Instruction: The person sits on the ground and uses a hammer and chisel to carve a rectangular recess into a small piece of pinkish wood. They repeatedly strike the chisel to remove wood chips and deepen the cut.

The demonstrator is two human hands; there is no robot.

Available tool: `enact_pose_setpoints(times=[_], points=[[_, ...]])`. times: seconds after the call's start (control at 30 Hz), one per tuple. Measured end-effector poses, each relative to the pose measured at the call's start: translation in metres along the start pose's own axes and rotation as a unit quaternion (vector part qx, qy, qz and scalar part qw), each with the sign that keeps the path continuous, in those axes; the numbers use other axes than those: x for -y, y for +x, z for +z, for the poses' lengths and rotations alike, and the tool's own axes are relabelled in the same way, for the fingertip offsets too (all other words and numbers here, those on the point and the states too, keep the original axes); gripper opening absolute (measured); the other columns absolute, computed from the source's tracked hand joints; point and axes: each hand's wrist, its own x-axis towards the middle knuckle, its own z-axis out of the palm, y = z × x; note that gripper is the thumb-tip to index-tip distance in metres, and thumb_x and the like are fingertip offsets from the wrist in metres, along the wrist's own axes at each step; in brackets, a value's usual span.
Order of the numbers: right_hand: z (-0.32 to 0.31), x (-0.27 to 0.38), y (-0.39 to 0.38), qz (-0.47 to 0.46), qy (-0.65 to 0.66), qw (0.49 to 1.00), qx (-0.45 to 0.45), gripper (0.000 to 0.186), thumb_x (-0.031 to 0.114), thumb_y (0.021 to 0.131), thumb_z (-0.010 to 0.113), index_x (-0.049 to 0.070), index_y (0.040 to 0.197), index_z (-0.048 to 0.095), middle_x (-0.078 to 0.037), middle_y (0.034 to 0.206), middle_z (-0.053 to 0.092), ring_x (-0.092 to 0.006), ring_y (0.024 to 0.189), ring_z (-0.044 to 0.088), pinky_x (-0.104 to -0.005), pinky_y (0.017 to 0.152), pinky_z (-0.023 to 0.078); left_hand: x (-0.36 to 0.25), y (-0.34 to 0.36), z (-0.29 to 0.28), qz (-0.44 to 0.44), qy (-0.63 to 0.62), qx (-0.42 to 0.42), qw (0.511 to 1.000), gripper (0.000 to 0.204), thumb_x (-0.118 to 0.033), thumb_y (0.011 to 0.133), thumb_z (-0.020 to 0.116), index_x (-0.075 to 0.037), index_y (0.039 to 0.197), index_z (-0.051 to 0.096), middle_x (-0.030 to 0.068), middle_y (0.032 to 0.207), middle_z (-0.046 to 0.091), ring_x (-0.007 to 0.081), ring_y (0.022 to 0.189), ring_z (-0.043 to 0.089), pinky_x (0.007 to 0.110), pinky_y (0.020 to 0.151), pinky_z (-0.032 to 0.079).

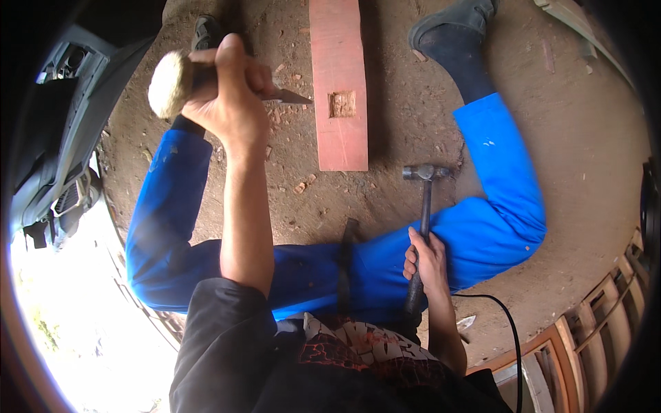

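Observation:
My left hand (231, 103) is raised and closed round the dark handle of a chisel. The handle has a broad, pale, frayed-looking head at its far left end. The chisel's metal blade (292, 97) points right, its tip close to the left edge of a reddish timber (337, 144); I cannot tell whether they touch. A roughly square, rough-bottomed recess (342, 104) is cut into the timber's top face. My right hand (428, 261) grips the dark handle of a hammer (427, 172) near my right thigh, with the hammer's metal head pointing away from me.
Wood chips (303, 184) lie scattered over the brown dirt ground (289, 213). My blue-trousered legs spread on both sides of the timber. At the left stands a dark machine or vehicle part (76, 131). A black cable (506, 310) and wooden frames (592, 323) are at the lower right.

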Motion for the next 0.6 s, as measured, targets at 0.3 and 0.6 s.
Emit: enact_pose_setpoints(times=[0.3, 0.6], points=[[-0.006, 0.006, 0.005, 0.014, 0.0, 1.0, 0.016, 0.029, 0.027, 0.093, 0.064, 0.007, 0.083, 0.046, 0.0, 0.056, 0.043, -0.0105, 0.038, 0.043, -0.0279, 0.035, 0.036, 0.022, -0.007, 0.015, -0.017, 0.004, 0.004, 1.0, 0.027, -0.004, 0.087, 0.057, -0.005, 0.066, 0.04, 0.0071, 0.047, 0.042, 0.0171, 0.036, 0.041, 0.032, 0.036, 0.032], [-0.006, 0.01, 0.006, 0.021, -0.014, 1.0, 0.014, 0.028, 0.027, 0.092, 0.065, 0.005, 0.086, 0.049, 0.0, 0.056, 0.043, -0.0103, 0.039, 0.044, -0.0277, 0.035, 0.037, 0.033, -0.013, 0.029, 0.019, 0.019, 0.055, 0.998, 0.026, -0.001, 0.088, 0.057, -0.005, 0.068, 0.041, 0.0086, 0.047, 0.045, 0.0163, 0.036, 0.044, 0.031, 0.034, 0.034]])
